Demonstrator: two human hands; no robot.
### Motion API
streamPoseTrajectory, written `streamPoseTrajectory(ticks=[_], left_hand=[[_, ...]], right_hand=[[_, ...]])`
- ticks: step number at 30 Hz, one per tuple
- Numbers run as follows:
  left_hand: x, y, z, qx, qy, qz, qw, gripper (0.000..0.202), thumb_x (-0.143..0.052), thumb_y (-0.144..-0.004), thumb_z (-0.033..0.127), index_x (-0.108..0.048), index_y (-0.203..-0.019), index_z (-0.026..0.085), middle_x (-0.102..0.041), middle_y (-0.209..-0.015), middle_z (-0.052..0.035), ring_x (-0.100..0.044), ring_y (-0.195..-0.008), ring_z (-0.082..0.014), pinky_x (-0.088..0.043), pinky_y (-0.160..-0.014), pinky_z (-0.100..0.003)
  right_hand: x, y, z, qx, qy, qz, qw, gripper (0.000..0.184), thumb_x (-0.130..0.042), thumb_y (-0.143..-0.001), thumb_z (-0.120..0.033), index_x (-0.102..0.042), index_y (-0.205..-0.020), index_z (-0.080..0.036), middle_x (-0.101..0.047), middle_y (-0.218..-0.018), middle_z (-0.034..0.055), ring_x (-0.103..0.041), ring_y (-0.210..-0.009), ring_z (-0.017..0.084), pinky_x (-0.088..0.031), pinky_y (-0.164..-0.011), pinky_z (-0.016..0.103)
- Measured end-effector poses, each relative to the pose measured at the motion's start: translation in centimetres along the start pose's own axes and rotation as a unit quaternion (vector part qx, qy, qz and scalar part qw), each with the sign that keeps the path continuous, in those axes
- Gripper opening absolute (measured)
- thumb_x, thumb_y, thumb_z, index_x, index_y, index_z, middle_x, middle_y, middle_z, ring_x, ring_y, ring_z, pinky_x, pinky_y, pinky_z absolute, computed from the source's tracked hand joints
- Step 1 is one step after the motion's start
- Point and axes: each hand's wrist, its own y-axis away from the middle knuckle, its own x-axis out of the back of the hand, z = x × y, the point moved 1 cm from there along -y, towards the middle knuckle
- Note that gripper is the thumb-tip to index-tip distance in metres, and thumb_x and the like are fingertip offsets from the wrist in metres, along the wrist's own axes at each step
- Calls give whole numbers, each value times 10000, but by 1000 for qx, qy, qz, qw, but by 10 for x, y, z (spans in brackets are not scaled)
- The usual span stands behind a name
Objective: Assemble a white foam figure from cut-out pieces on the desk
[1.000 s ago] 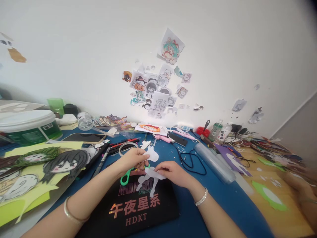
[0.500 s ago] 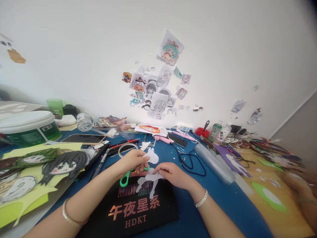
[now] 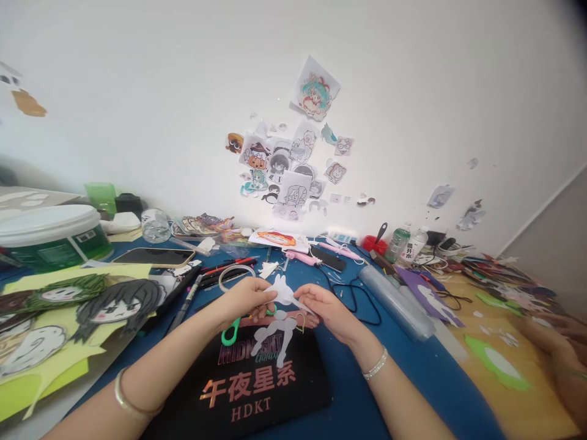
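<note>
Character drawings (image 3: pixel 92 305) at 9 o'clock, cut off by frame edge. Left hand (image 3: pixel 247 299) curled, fingertips pinching left edge of white cutout (image 3: pixel 283 290), which is held between both hands. Green scissors (image 3: pixel 232 331) at left hand's 6 o'clock, blades hidden, grip unclear. Right hand (image 3: pixel 328 308) pinches cutout's right end. 2nd white figure (image 3: pixel 275 336) lies on black mat (image 3: pixel 257 391). Another person's hand (image 3: pixel 557 342) at 3 o'clock, blurred.

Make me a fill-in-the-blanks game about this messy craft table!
The left hand and the right hand both pinch a ___ paper cutout.
The scissors have ___ handles.
The tabletop is ___.
Missing words: white; green; blue.
</note>
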Motion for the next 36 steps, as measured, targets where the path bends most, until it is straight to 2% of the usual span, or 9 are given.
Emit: streamPoseTrajectory(ticks=[3, 7, 11, 15, 19, 23, 27, 30, 36], left_hand=[[-1, 0, 1, 0, -1, -2, 1000, 383, -592, -661, 506, -569, -597, 129, -548, -462, 15, -420, -374, -68, -296, -410, -192], [-1, 0, 1, 1, 1, -2, 1000, 376, -597, -659, 500, -558, -586, 133, -554, -462, 14, -434, -372, -73, -306, -408, -195], [-1, 0, -1, -1, 3, -9, 1000, 375, -591, -669, 496, -555, -580, 134, -535, -436, 19, -435, -374, -76, -313, -411, -196], [-1, 0, -1, -1, 2, -8, 1000, 381, -597, -662, 500, -553, -576, 131, -546, -453, 13, -434, -376, -72, -313, -411, -194], [-2, 0, 1, 8, -4, -9, 1000, 399, -602, -640, 525, -547, -567, 137, -537, -444, 14, -435, -376, -74, -320, -409, -200], [-3, 4, 5, 21, -38, -26, 999, 413, -578, -646, 547, -555, -581, 140, -538, -439, 8, -437, -370, -82, -256, -353, -189], [-6, 9, 11, 15, -63, -53, 996, 410, -567, -650, 542, -570, -609, 134, -567, -501, -1, -438, -373, -72, -242, -347, -184], [-10, 12, 15, 14, -63, -64, 996, 412, -577, -633, 541, -569, -601, 130, -544, -488, 8, -441, -373, -69, -251, -347, -184], [-13, 14, 19, 17, -59, -76, 995, 415, -591, -606, 544, -563, -567, 131, -521, -457, 12, -440, -377, -77, -283, -363, -199]], right_hand=[[2, -1, 0, -30, -41, 3, 999, 215, -567, -783, -335, -528, -909, -166, -353, -597, -64, -246, -439, 37, -225, -426, 175], [5, -1, 0, -58, -76, -4, 995, 243, -592, -772, -340, -510, -921, -166, -363, -601, -64, -235, -449, 35, -195, -434, 175], [9, 0, 0, -53, -85, -6, 995, 259, -600, -776, -338, -507, -952, -171, -300, -536, -85, -238, -464, 43, -202, -461, 174], [9, -1, -2, -35, -81, 3, 996, 264, -599, -775, -349, -506, -949, -174, -298, -514, -88, -240, -458, 48, -197, -449, 177], [7, -4, -2, -6, -52, 50, 997, 268, -616, -744, -366, -520, -897, -168, -308, -520, -88, -224, -424, 38, -192, -412, 175], [7, -6, 3, -3, 11, 73, 997, 270, -603, -733, -379, -547, -881, -161, -323, -532, -83, -230, -409, 31, -217, -388, 167], [6, -6, 5, -19, 68, 57, 996, 277, -590, -735, -385, -565, -891, -157, -404, -552, -58, -330, -425, 42, -243, -390, 163], [3, -4, 4, -34, 67, 43, 996, 298, -606, -717, -406, -566, -872, -154, -452, -578, -43, -403, -454, 56, -287, -415, 167], [-1, -4, 5, -54, 75, 39, 995, 342, -653, -663, -446, -564, -819, -155, -471, -601, -34, -421, -508, 72, -327, -459, 182]])
